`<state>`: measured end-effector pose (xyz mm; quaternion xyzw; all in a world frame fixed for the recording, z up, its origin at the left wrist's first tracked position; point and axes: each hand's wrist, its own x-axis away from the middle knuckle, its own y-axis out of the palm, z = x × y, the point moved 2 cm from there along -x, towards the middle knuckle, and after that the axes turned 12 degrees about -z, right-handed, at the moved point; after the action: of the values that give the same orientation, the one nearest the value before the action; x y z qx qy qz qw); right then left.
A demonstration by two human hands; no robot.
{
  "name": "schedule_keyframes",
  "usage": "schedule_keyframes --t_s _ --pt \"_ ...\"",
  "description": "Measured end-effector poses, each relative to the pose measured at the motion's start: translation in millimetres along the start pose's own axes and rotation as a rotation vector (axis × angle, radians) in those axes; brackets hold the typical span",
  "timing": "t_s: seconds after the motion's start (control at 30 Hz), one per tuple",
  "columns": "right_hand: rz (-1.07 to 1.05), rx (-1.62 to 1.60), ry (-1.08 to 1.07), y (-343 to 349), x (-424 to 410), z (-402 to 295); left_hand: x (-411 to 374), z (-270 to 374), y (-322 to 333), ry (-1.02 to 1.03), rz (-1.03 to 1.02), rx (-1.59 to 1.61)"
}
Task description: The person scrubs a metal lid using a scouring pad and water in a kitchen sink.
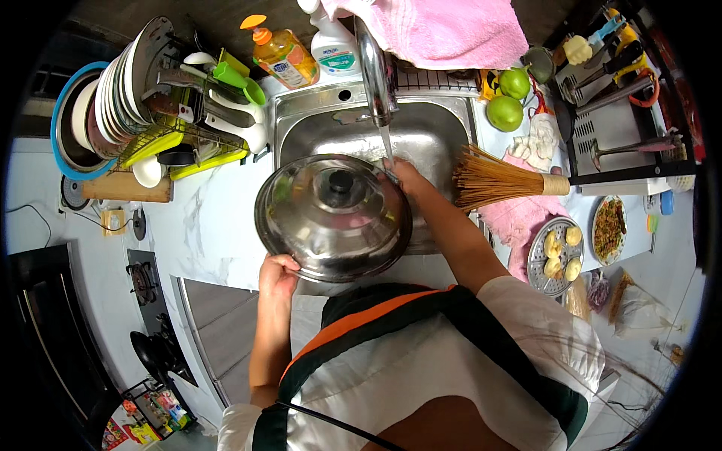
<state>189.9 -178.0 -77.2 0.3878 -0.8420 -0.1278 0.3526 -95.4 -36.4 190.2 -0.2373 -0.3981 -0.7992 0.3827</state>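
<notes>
A domed metal lid [304, 220] with a black knob is tilted over the left part of the stainless steel sink [440, 121] and the counter edge. My left hand [278, 274] grips its lower left rim. At its right rim, under the stream from the chrome faucet [372, 73], is my right hand [405, 175]. Its fingers are partly hidden, and I cannot tell whether they grip the rim or something small. A bamboo brush [502, 181] lies at the sink's right edge, its bristles over the basin.
Left stands a dish rack [192, 135] with plates and knives. Behind the sink are an orange soap bottle [287, 59], a white spray bottle [334, 45] and a pink towel [451, 34]. Right are green fruits [505, 113], a steamer plate [537, 253] and a plate of food [607, 228].
</notes>
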Motion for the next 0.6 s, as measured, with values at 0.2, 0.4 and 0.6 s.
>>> schedule_keyframes --t_s 0.2,0.4,0.6 --pt "0.051 -0.209 0.220 74 72 -85 40 29 -16 0.184 0.028 0.005" --pt "0.092 -0.219 0.122 91 90 -111 57 49 -11 0.290 0.036 -0.073" --pt "-0.021 -0.026 -0.058 80 82 -112 45 42 -24 0.275 0.013 -0.064"
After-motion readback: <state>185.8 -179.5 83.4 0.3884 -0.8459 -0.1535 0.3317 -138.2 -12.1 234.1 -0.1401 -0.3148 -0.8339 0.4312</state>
